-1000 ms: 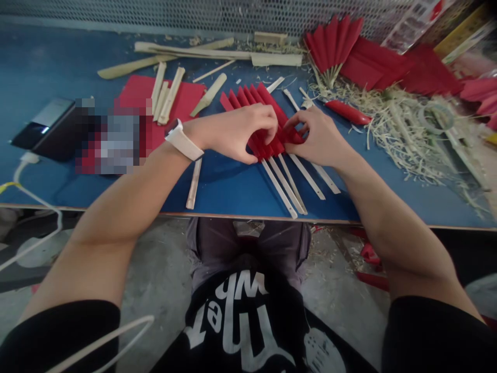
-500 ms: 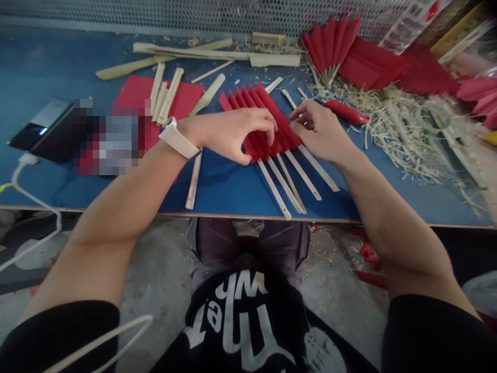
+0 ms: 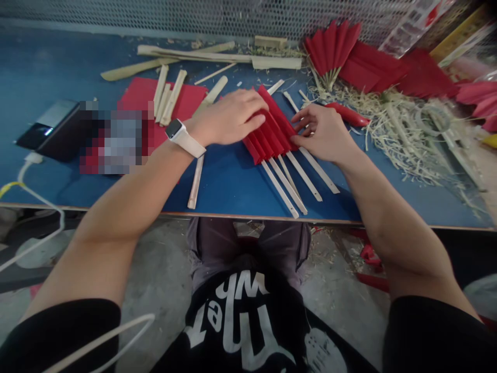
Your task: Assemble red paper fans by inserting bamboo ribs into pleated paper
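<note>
While the red pleated paper (image 3: 273,135) is lying on the blue table (image 3: 229,181), flat pale wooden sticks (image 3: 305,177) projecting | left hand (image 3: 235,116) is resting half-curled over it, right hand (image 3: 323,132) loosely bent at its edge, grips unclear | light, even pressure is probably suiting the creases

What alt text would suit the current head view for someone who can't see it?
A person's left hand is over pleated red paper on a blue table, pale slats poking from the paper's near edge, while the right hand is at its right side. Farther right are a red fan and pale shavings.
</note>
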`<state>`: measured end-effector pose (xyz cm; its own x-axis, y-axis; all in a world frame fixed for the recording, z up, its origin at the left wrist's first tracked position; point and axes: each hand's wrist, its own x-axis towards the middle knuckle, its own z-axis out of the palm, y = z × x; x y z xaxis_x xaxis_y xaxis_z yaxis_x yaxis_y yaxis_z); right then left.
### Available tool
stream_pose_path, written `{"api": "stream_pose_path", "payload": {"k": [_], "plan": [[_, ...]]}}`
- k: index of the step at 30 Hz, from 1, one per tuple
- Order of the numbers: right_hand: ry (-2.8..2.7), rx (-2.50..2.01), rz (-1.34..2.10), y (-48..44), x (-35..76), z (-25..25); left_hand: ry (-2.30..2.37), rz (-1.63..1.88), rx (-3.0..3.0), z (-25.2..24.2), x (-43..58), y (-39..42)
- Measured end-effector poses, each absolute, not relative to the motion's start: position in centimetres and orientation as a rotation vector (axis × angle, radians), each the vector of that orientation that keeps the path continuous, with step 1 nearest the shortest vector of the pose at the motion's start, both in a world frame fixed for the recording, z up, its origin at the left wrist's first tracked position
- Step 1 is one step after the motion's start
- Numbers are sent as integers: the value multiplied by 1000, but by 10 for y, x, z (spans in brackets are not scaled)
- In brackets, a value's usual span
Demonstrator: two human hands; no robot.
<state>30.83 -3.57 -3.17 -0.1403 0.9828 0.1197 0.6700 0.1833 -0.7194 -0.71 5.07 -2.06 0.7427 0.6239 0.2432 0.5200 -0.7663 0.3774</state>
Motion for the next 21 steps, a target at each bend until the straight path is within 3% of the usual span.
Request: {"api": "stream_pose_path", "payload": {"k": [4, 12, 15, 21], "plan": [[-1879, -1534, 652, -33, 309, -37, 1212, 765, 2494, -41, -22, 84], [-1916, -1549, 643, -31, 312, -40, 1246, 613, 2387, -45, -40, 106], [-1923, -1558, 618, -33, 311, -37, 1089, 788, 2461, -26, -30, 85], [-1927, -1564, 583, -37, 306, -32, 531, 503, 2624, 9, -10, 39]]}}
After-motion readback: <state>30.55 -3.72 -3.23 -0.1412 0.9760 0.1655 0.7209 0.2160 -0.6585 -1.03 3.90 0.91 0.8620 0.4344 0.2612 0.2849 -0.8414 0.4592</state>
